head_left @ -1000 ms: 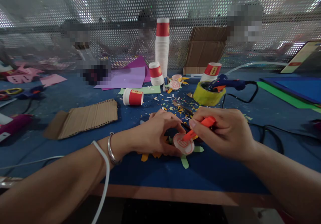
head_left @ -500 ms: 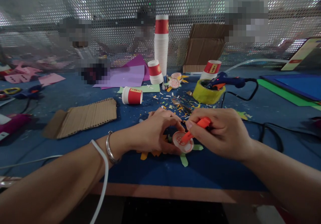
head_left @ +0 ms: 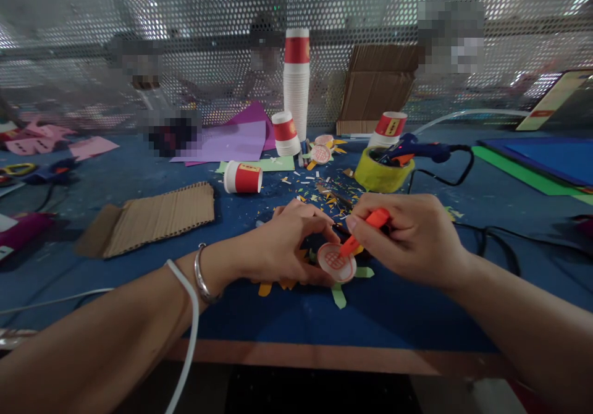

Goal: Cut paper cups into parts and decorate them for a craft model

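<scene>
My right hand [head_left: 407, 238] grips an orange-red marker [head_left: 368, 228], its lower end against or just over a small white paper disc [head_left: 334, 267]. Red crossing lines and a ring are drawn on the disc. With fingers curled round the disc's left edge, my left hand [head_left: 296, 244] steadies it. Pale green paper strips [head_left: 340, 296] stick out from beneath the disc. Orange paper pieces [head_left: 265, 288] lie under my left hand, partly hidden by it.
Paper scraps [head_left: 331, 201] litter the blue table beyond my hands. A tipped paper cup [head_left: 243, 177] and corrugated cardboard [head_left: 162, 219] lie left. A cup stack [head_left: 296, 86] stands behind. At right, a glue gun [head_left: 417, 148] rests on a yellow tape roll [head_left: 382, 176]; its cord trails rightward.
The marker's lower end has shifted up and right across the disc, uncovering more of the red grid. My left hand stays almost still on the disc.
</scene>
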`<action>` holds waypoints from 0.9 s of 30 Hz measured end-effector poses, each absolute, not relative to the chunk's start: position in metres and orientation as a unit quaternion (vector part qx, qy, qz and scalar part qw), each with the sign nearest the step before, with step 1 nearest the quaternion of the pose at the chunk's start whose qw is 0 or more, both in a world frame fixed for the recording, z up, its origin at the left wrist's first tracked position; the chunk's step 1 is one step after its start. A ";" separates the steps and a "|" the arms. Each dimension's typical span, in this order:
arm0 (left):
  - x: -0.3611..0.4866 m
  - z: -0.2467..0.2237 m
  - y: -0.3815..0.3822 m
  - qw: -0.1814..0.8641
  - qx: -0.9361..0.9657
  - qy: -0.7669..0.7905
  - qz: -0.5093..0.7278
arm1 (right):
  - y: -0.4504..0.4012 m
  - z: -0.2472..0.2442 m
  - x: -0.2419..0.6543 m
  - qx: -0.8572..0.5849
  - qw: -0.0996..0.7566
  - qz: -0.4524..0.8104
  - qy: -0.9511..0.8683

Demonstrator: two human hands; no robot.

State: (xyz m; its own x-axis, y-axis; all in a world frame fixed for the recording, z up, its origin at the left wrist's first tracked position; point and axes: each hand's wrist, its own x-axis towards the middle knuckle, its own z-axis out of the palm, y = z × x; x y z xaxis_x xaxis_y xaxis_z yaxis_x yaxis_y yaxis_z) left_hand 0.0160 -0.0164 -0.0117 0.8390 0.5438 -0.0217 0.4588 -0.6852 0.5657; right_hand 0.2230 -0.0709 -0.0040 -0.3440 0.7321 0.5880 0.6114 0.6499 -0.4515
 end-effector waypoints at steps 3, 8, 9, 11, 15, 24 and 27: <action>0.016 -0.011 -0.016 0.287 0.914 0.276 0.072 | -0.070 -0.004 0.223 -0.414 0.399 0.076 -0.815; 0.016 -0.011 -0.016 0.288 0.915 0.274 0.072 | -0.072 -0.004 0.222 -0.404 0.404 0.091 -0.816; 0.016 -0.011 -0.016 0.287 0.915 0.273 0.075 | -0.073 -0.004 0.222 -0.400 0.406 0.098 -0.816; 0.017 -0.011 -0.016 0.285 0.917 0.267 0.080 | -0.074 -0.005 0.221 -0.391 0.412 0.114 -0.815; 0.018 -0.010 -0.016 0.284 0.914 0.277 0.079 | -0.075 -0.006 0.218 -0.384 0.412 0.129 -0.816; 0.018 -0.011 -0.017 0.287 0.915 0.272 0.084 | -0.075 -0.004 0.219 -0.396 0.400 0.112 -0.819; 0.017 -0.012 -0.016 0.288 0.915 0.268 0.085 | -0.074 -0.004 0.221 -0.398 0.399 0.099 -0.820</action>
